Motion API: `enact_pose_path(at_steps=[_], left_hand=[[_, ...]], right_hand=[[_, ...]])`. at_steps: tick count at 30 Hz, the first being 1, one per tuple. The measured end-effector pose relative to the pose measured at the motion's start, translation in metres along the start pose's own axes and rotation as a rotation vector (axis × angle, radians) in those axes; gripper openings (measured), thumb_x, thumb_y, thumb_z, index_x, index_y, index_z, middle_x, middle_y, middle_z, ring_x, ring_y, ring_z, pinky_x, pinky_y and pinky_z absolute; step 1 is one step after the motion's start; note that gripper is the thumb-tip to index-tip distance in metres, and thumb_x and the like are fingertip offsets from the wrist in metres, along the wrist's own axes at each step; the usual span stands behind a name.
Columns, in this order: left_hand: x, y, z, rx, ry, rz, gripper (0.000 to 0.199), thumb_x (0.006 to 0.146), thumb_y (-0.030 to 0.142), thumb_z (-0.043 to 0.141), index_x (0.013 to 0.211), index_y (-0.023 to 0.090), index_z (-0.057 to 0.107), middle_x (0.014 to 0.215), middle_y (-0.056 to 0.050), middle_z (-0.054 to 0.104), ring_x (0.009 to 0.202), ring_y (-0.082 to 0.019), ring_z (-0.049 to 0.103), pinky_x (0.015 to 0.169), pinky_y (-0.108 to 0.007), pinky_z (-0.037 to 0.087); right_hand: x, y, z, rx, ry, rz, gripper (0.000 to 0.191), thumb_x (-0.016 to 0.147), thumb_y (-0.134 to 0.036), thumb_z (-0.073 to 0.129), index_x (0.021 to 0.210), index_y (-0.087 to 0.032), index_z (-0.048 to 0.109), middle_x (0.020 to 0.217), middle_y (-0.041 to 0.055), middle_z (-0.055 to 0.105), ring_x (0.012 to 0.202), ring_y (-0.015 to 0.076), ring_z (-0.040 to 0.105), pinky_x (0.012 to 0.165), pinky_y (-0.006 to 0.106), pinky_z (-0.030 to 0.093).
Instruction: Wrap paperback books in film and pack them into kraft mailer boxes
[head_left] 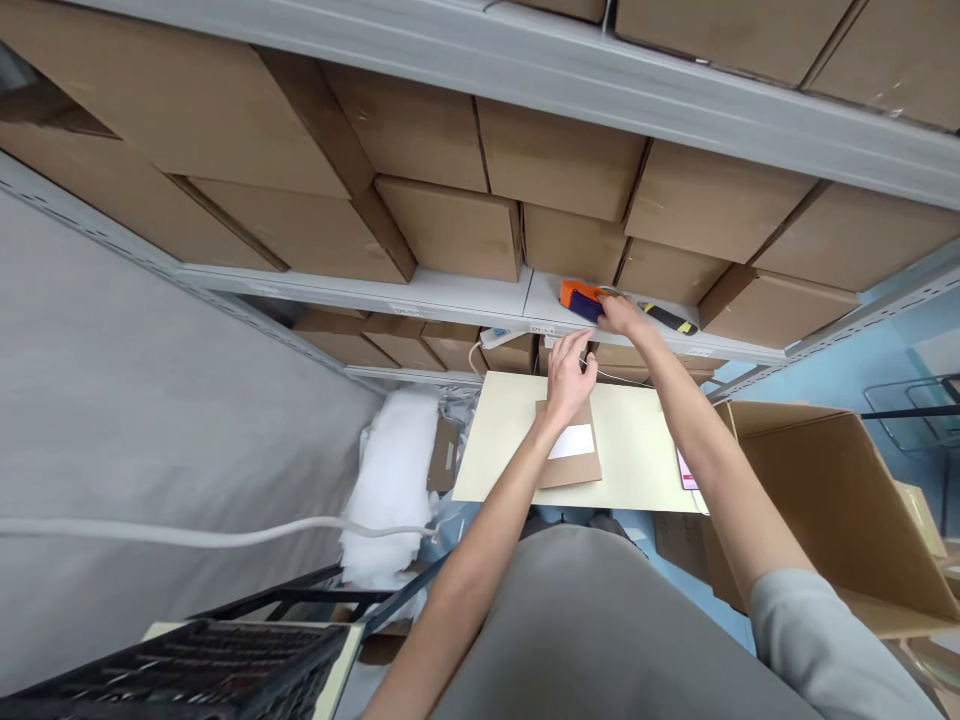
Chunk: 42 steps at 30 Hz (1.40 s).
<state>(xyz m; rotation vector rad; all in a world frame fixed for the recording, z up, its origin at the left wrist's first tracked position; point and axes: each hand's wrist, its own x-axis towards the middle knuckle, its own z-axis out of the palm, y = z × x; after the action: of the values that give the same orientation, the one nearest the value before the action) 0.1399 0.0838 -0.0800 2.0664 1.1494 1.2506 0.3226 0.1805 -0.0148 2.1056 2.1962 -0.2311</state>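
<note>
My right hand [619, 314] reaches to the shelf with its fingers closed round the end of an orange and dark-blue tape dispenser [580, 299]. The dispenser is at the shelf's front edge. Just right of this hand lies a black and yellow utility knife [669, 319]. My left hand [569, 373] is over the far end of a flat cardboard parcel [571, 472], its fingers stretched and the thumb apart, with nothing in it. Whether it touches the parcel I cannot tell. The parcel has a white label [573, 442] and lies on a pale yellow tabletop [637, 455].
Cardboard boxes [450, 228] fill the metal shelves ahead. A large open carton [832, 500] stands at the right. White wrapping material [390, 480] is at the left of the table, near a white cable [225, 537]. A phone [686, 470] lies by the table's right edge.
</note>
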Motion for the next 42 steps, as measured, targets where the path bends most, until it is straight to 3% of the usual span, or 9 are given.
enact_pose_path(at_steps=[3,6,10,14,17,21,28,34,42], left_hand=[[-0.011,-0.012,-0.004,0.000,-0.041,-0.027,0.048,0.103,0.016,0.055,0.148,0.024,0.072,0.151,-0.012,0.075,0.145,-0.031,0.067,0.130,-0.052,0.053],[-0.044,-0.030,-0.002,-0.017,-0.115,-0.066,0.049,0.103,0.018,0.056,0.150,0.023,0.070,0.152,-0.013,0.074,0.146,-0.031,0.067,0.131,-0.052,0.053],[-0.118,-0.059,0.008,0.023,-0.262,-0.248,0.051,0.099,0.014,0.057,0.147,0.022,0.071,0.151,-0.015,0.075,0.146,-0.032,0.068,0.131,-0.055,0.053],[-0.191,-0.066,0.026,0.091,-0.468,-0.354,0.048,0.103,0.018,0.056,0.150,0.020,0.069,0.157,-0.016,0.072,0.154,-0.034,0.063,0.135,-0.058,0.049],[-0.226,-0.059,0.043,0.116,-0.579,-0.318,0.054,0.110,0.024,0.050,0.163,0.022,0.059,0.176,-0.014,0.056,0.173,-0.032,0.042,0.143,-0.060,0.038],[-0.252,-0.055,0.062,0.161,-0.624,-0.304,0.062,0.119,0.034,0.033,0.181,0.025,0.033,0.192,-0.013,0.030,0.182,-0.028,0.015,0.148,-0.061,0.021],[-0.282,-0.058,0.077,0.242,-0.668,-0.364,0.067,0.121,0.038,0.020,0.186,0.020,0.020,0.195,-0.013,0.017,0.183,-0.027,0.001,0.150,-0.061,0.008],[-0.287,-0.059,0.081,0.255,-0.678,-0.386,0.068,0.121,0.037,0.022,0.187,0.022,0.016,0.195,-0.011,0.015,0.182,-0.026,-0.002,0.150,-0.060,0.006],[-0.287,-0.055,0.090,0.251,-0.640,-0.460,0.068,0.120,0.040,0.025,0.186,0.023,0.019,0.195,-0.011,0.017,0.183,-0.026,-0.001,0.149,-0.060,0.007]], right_hand=[[0.004,0.004,0.004,0.023,0.028,0.054,0.057,0.099,-0.015,0.057,0.155,-0.007,0.064,0.152,0.0237,0.074,0.142,0.0383,0.067,0.127,0.052,0.045],[-0.012,0.007,0.021,0.108,0.221,0.064,0.055,0.103,-0.022,0.052,0.154,-0.006,0.064,0.156,0.0272,0.069,0.146,0.0437,0.059,0.127,0.059,0.043],[-0.072,0.008,0.091,0.289,0.444,0.158,0.062,0.114,-0.035,0.035,0.167,-0.009,0.050,0.166,0.0279,0.059,0.154,0.0431,0.051,0.127,0.062,0.042],[-0.158,0.002,0.201,0.536,0.302,0.346,0.068,0.118,-0.045,0.020,0.169,-0.010,0.048,0.165,0.0289,0.059,0.153,0.0373,0.058,0.126,0.057,0.050],[-0.223,-0.010,0.275,0.775,0.124,0.524,0.077,0.118,-0.052,0.011,0.172,-0.009,0.046,0.166,0.0299,0.060,0.153,0.0347,0.062,0.125,0.056,0.054],[-0.289,-0.029,0.329,1.196,-0.099,0.711,0.093,0.112,-0.077,0.027,0.172,-0.009,0.049,0.175,0.0250,0.056,0.164,0.0343,0.053,0.137,0.055,0.043],[-0.311,-0.047,0.356,1.578,-0.450,0.610,0.120,0.092,-0.105,0.047,0.179,-0.022,0.045,0.189,0.0081,0.039,0.180,0.0329,0.027,0.150,0.052,0.014],[-0.293,-0.061,0.366,1.568,-0.453,0.509,0.132,0.094,-0.107,0.034,0.187,-0.013,0.020,0.195,0.0125,0.016,0.183,0.0320,0.012,0.151,0.052,0.007],[-0.266,-0.066,0.372,1.520,-0.431,0.528,0.128,0.102,-0.099,0.033,0.186,-0.005,0.011,0.195,0.0174,0.009,0.184,0.0282,0.007,0.150,0.048,0.007]])
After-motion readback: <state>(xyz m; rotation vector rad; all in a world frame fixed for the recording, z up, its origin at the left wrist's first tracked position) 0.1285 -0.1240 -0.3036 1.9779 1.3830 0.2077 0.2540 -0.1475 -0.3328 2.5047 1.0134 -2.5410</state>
